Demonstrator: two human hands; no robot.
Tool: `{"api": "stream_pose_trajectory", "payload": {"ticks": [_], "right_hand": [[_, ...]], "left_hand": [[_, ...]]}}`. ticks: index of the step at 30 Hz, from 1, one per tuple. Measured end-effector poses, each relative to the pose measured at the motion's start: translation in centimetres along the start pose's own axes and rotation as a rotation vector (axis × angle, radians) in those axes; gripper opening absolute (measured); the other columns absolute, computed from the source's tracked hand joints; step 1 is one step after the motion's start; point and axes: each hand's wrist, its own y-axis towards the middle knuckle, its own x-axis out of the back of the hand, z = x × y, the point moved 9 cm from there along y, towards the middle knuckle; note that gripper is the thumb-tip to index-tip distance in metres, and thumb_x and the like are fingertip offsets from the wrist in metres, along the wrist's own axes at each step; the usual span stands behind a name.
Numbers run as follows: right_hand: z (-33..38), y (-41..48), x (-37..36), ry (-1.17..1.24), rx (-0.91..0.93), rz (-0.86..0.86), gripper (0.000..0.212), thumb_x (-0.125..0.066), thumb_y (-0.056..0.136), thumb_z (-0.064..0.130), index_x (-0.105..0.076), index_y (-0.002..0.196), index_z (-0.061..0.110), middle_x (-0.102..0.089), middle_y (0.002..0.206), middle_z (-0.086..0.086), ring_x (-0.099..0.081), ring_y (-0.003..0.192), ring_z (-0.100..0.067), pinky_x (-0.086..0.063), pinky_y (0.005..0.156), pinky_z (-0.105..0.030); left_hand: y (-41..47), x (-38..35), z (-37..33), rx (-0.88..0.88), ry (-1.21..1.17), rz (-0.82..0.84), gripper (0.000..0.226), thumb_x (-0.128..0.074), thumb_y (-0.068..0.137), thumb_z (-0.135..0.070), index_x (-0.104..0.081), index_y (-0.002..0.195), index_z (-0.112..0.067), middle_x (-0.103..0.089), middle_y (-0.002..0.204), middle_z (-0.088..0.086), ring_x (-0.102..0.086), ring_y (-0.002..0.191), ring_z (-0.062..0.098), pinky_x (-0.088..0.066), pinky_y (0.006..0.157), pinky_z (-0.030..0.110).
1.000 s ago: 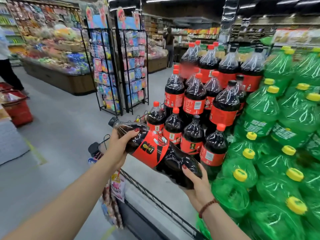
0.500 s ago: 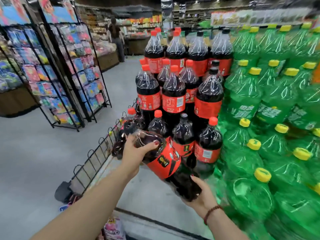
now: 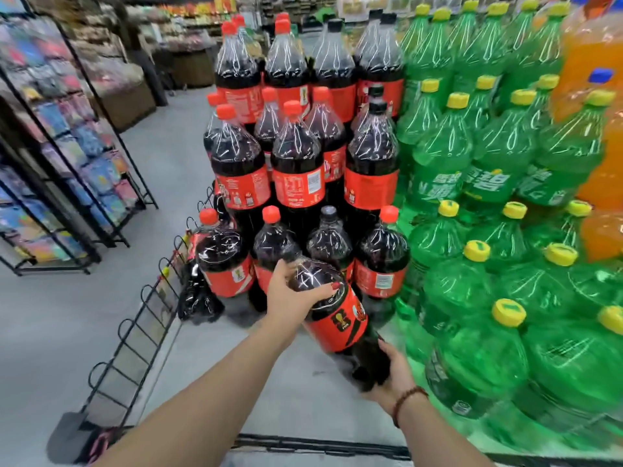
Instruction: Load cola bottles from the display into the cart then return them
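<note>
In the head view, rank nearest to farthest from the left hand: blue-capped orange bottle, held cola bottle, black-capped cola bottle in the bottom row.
1. The held cola bottle, gripped near its shoulder by the left hand.
2. The black-capped cola bottle, just behind it, bottom row.
3. The blue-capped orange bottle, far upper right.

bare platform [image 3: 303, 382] open; cola stack [image 3: 296, 183] blocks behind.

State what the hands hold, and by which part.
One cola bottle, tilted, in both hands. The left hand has its grip on the upper body, above the red label; the right hand has its grip round the base.
</note>
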Motion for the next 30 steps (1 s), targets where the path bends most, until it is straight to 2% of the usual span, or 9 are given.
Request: {"api": "stream_pose_trajectory", "payload": {"ticks": [5,9,13,16,19,23,25,27,30], "right_hand": [[-0.2,1.3,2.1,-0.076,-0.023,-0.106,0.04,-0.055,0.081,0.034,-0.064,0.112,0.01,-0.06,0.125,-0.023,-0.056,0.115,-0.039,-0.046,0.093,-0.049],[-0.4,2.5,3.2,-0.187,-0.072,-0.157,0.04,-0.052,0.086,0.037,-0.065,0.115,0.013,-0.067,0.117,-0.019,-0.058,0.117,-0.035,-0.048,0.094,-0.051],[1.0,1.7,2.5,-0.402,-0.063,-0.2,0.041,-0.052,0.089,0.04,-0.061,0.118,0.012,-0.066,0.111,-0.016,-0.059,0.113,-0.033,-0.049,0.09,-0.046],[5.9,-1.4,-1.2,-0.711,0.198,-0.269,0.018,-0.052,0.095,0.027,-0.061,0.099,0.012,-0.064,0.099,-0.01,-0.057,0.093,-0.023,-0.042,0.077,-0.03],[9.8,-5.8,-8.0,-0.825,0.437,-0.112,0.015,-0.052,0.095,0.026,-0.063,0.086,0.02,-0.065,0.089,0.002,-0.056,0.084,-0.015,-0.043,0.072,-0.028],[13.1,-10.8,-15.9,-0.939,0.681,0.112,0.017,-0.06,0.092,0.027,-0.066,0.106,0.019,-0.065,0.102,0.002,-0.058,0.082,-0.003,-0.047,0.072,-0.019],[13.7,-12.0,-18.6,-1.104,0.764,0.176,0.037,-0.068,0.087,0.028,-0.062,0.121,0.015,-0.063,0.115,0.001,-0.06,0.094,-0.003,-0.047,0.086,-0.021],[13.6,-12.0,-20.2,-1.264,0.797,0.183,0.051,-0.073,0.081,0.031,-0.058,0.128,0.015,-0.06,0.125,0.002,-0.057,0.111,-0.01,-0.044,0.1,-0.027],[13.4,-12.0,-21.2,-1.471,0.902,0.134,0.051,-0.077,0.076,0.032,-0.063,0.122,0.016,-0.063,0.123,0.001,-0.059,0.112,-0.016,-0.046,0.101,-0.033]], "left_hand": [[0.8,-0.7,1.2,0.012,0.044,0.009,0.056,-0.093,0.056,-0.011,-0.057,0.097,-0.023,-0.067,0.102,-0.003,-0.065,0.096,0.014,-0.054,0.091,0.041],[1.0,-1.1,1.4,0.002,0.061,0.034,0.058,-0.091,0.059,-0.01,-0.058,0.106,-0.016,-0.064,0.101,-0.008,-0.061,0.089,0.001,-0.052,0.08,0.026],[1.1,-1.3,1.5,0.0,0.096,0.057,0.067,-0.092,0.048,-0.03,-0.057,0.105,-0.026,-0.064,0.112,0.0,-0.064,0.102,0.014,-0.054,0.092,0.037],[0.8,-1.7,1.4,-0.007,0.124,0.087,0.066,-0.091,0.058,-0.024,-0.053,0.112,-0.025,-0.058,0.114,-0.004,-0.058,0.101,0.005,-0.048,0.088,0.025],[0.8,-2.1,1.0,-0.042,0.136,0.135,0.066,-0.086,0.069,-0.01,-0.045,0.12,-0.019,-0.048,0.106,-0.018,-0.049,0.095,-0.009,-0.041,0.082,0.016],[0.1,-2.7,0.9,-0.091,0.168,0.245,0.075,-0.085,0.065,0.004,-0.042,0.123,-0.017,-0.047,0.105,-0.016,-0.051,0.092,-0.009,-0.046,0.073,0.005],[-0.4,-3.2,0.5,-0.101,0.176,0.291,0.08,-0.089,0.06,-0.007,-0.043,0.121,-0.026,-0.05,0.112,-0.007,-0.053,0.102,-0.001,-0.048,0.08,0.01],[-0.7,-3.7,0.2,-0.139,0.231,0.285,0.083,-0.087,0.046,-0.033,-0.041,0.114,-0.042,-0.05,0.123,0.002,-0.05,0.116,0.013,-0.047,0.096,0.026],[-0.9,-4.9,0.5,-0.177,0.295,0.29,0.087,-0.086,0.045,-0.036,-0.039,0.119,-0.037,-0.048,0.127,0.005,-0.047,0.12,0.016,-0.044,0.102,0.037]]}}
